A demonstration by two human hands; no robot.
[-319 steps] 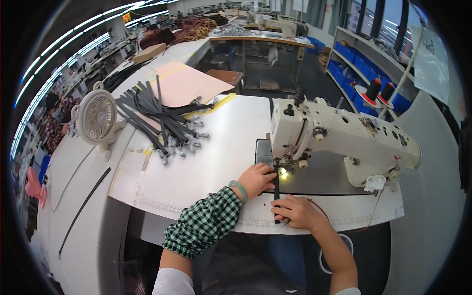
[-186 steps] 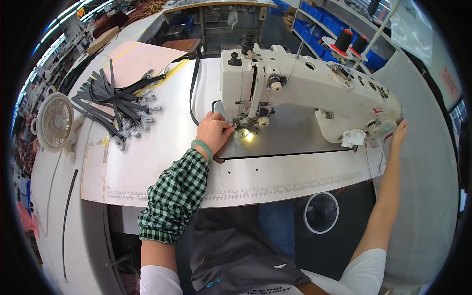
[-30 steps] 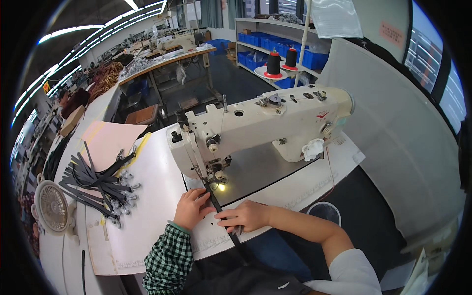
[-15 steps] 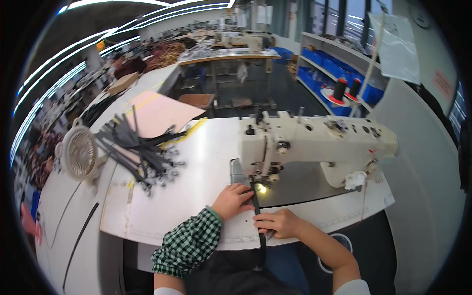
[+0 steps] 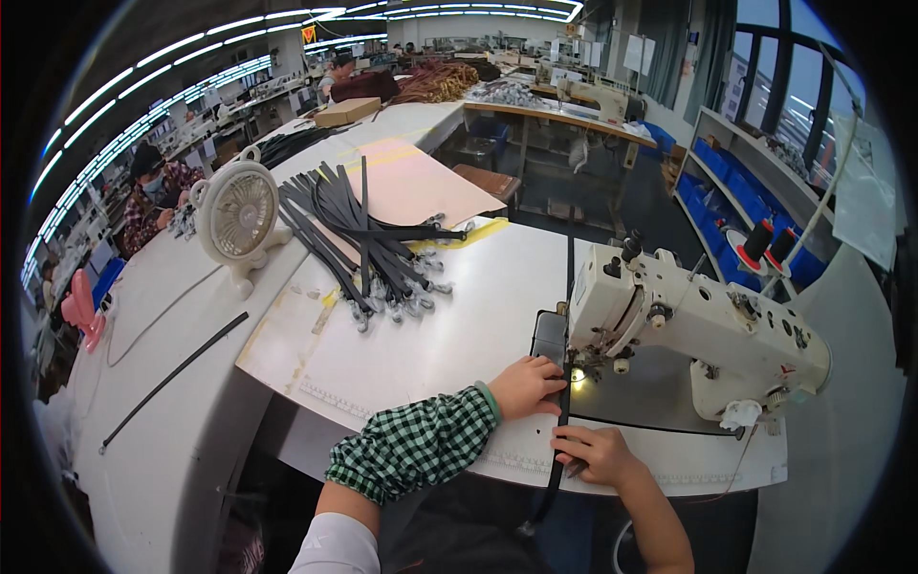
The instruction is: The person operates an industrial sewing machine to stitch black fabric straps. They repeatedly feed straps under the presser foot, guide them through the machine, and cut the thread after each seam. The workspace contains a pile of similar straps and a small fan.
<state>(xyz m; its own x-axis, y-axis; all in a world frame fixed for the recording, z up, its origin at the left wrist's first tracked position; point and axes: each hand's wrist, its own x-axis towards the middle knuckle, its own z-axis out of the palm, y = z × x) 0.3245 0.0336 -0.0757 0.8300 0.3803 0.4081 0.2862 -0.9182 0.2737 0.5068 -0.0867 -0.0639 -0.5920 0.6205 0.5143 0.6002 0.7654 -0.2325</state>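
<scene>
Strap (image 5: pixel 563 413) over front edge of tabletop (image 5: pixel 469 356)

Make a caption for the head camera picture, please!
Left hand and right hand on a black strap at a white sewing machine.

A single fisheye view looks out from head height, facing forward and downward, close enough that the left hand (image 5: pixel 526 388) and the right hand (image 5: pixel 597 455) sit below and right of centre. It takes in the nearby surface (image 5: pixel 478 335) and sewing machine (image 5: pixel 712 330), reaching back to distant ceiling lights (image 5: pixel 172 50).
</scene>
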